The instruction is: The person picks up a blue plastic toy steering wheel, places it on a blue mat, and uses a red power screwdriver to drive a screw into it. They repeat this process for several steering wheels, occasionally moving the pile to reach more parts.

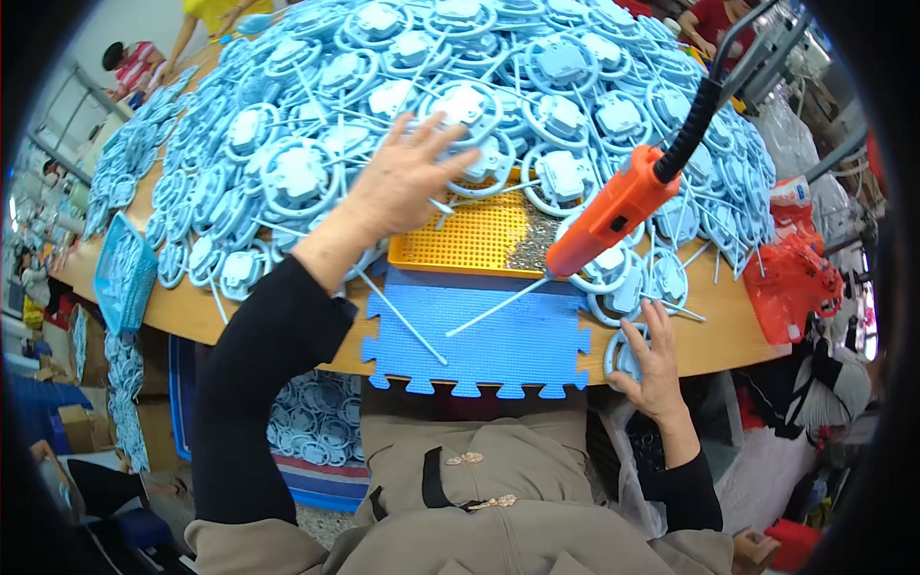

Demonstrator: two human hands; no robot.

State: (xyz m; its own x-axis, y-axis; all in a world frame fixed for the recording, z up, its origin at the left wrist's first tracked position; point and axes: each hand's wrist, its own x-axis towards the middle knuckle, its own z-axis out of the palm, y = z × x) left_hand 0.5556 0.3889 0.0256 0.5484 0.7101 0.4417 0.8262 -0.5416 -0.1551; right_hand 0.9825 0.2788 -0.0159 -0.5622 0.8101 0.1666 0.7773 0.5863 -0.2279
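My left hand (407, 177) reaches over the near side of a large heap of light-blue plastic ring parts (300, 175), its fingers spread over them. Whether its fingertips touch a part is hard to tell. At the table's front edge, my right hand (655, 362) has its thumb and fingers around one light-blue ring part (625, 355). An orange electric screwdriver (613, 216) hangs tilted between my hands, tip down. Below it lies a yellow tray (450, 235) with small metal screws (537, 241) at its right end. A blue foam mat (479, 331) lies nearest me, with thin light-blue rods across it.
A light-blue basket (125, 273) stands at the table's left edge. A red plastic bag (791, 287) hangs at the right. Under the table, a blue-edged container holds more ring parts (316, 422). Other people, one in yellow (216, 11), are beyond the heap.
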